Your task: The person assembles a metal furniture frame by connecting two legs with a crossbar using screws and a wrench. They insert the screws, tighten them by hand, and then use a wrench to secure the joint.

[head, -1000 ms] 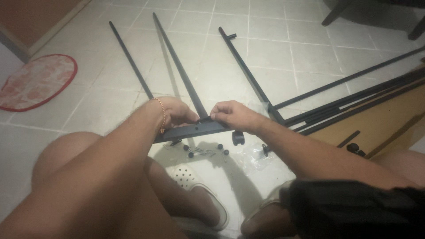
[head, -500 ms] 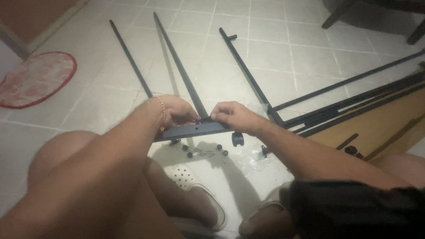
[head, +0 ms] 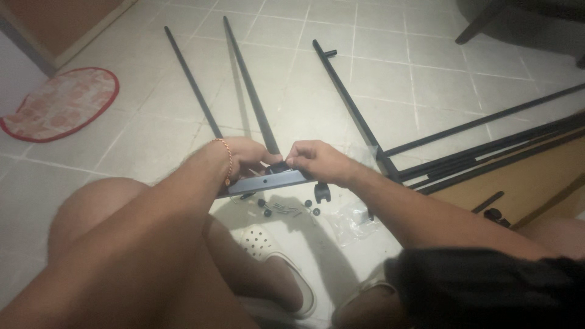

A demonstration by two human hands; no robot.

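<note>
Hands [head: 286, 159] amid rods [head: 356, 91], screws [head: 281, 208]

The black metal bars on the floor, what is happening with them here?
A person sits over a tiled floor and holds a short dark bar level with both hands. The left hand grips its left part; the right hand pinches at its top where a long black rod meets it. More long rods lie spread on the floor. Small black fittings and a clear plastic bag lie just under the hands.
</note>
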